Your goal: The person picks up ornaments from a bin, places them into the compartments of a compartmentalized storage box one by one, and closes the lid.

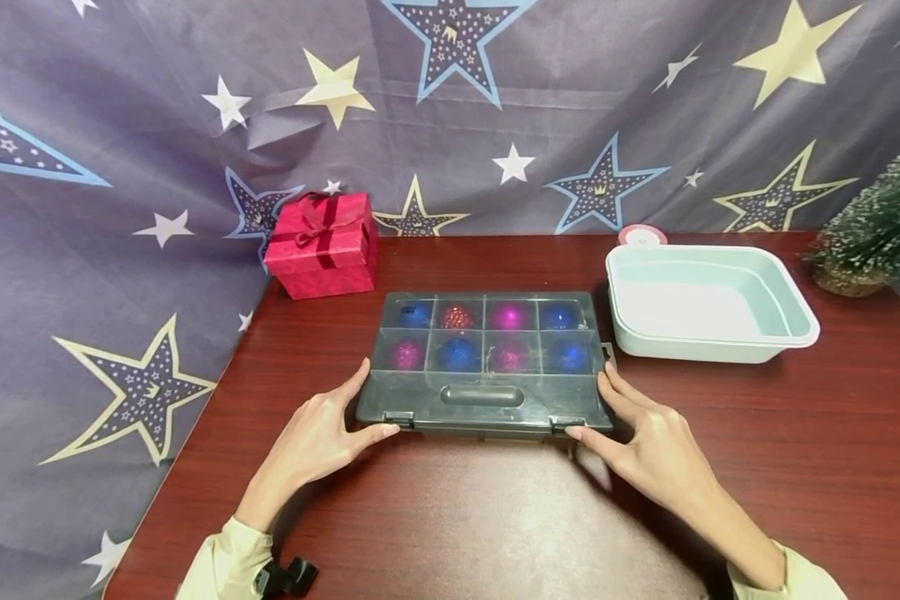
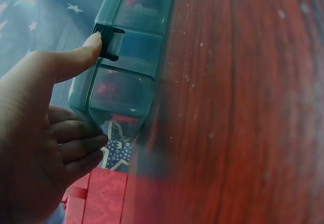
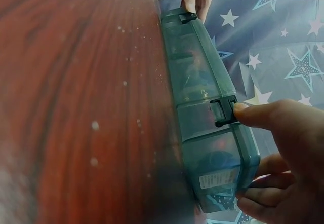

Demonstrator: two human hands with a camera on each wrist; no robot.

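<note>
A clear grey-green plastic organizer box (image 1: 483, 358) with a closed lid lies in front of me on the table. Glittery blue, red and pink balls (image 1: 457, 354) show through its lid, one to a compartment. My left hand (image 1: 318, 437) grips the box's left end, thumb at the left latch (image 2: 110, 42) and fingers along the side. At the right end my right hand (image 1: 656, 450) holds it the same way, its thumb on the right latch (image 3: 225, 111). A whitish label (image 3: 217, 178) shows on the box's wall in the right wrist view.
Behind the box to the left stands a red gift box (image 1: 322, 246) with a ribbon. A pale mint tray (image 1: 712, 346) is on the right, a round pink-and-white item (image 1: 642, 235) behind it. A small frosted tree (image 1: 877, 217) stands far right. Star-printed cloth (image 1: 495, 200) hangs behind the table.
</note>
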